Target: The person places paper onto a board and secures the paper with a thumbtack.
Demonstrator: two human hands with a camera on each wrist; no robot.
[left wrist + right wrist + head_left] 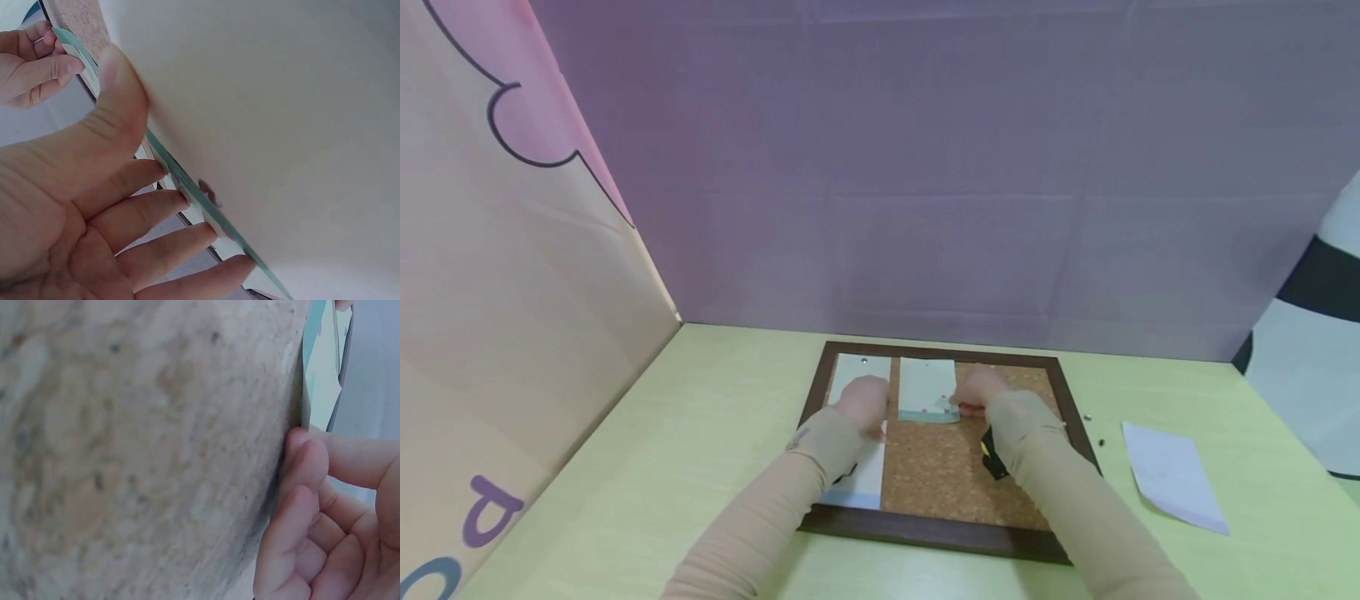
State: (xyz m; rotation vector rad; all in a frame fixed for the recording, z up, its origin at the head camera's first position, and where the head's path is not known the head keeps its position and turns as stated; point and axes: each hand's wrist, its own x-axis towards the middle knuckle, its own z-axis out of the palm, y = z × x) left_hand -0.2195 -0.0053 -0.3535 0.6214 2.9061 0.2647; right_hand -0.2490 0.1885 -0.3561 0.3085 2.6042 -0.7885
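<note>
Purple cloth (925, 167) backs your table (715, 433) at twelve o'clock; right hand (981, 387) pinches a card (927, 383), left hand (862, 400), spread, touches paper (262, 100).

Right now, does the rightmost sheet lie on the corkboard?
No, the head view shows the rightmost sheet on the table, right of the corkboard.

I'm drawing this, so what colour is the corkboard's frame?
The frame is dark brown, and shows best in the head view.

Had room over the bench (685, 442) left of the corkboard (940, 475) and between both sleeves (752, 521). Was blocked behind by the purple backdrop (940, 183), obstructed at right by a loose sheet (1174, 479).
</note>
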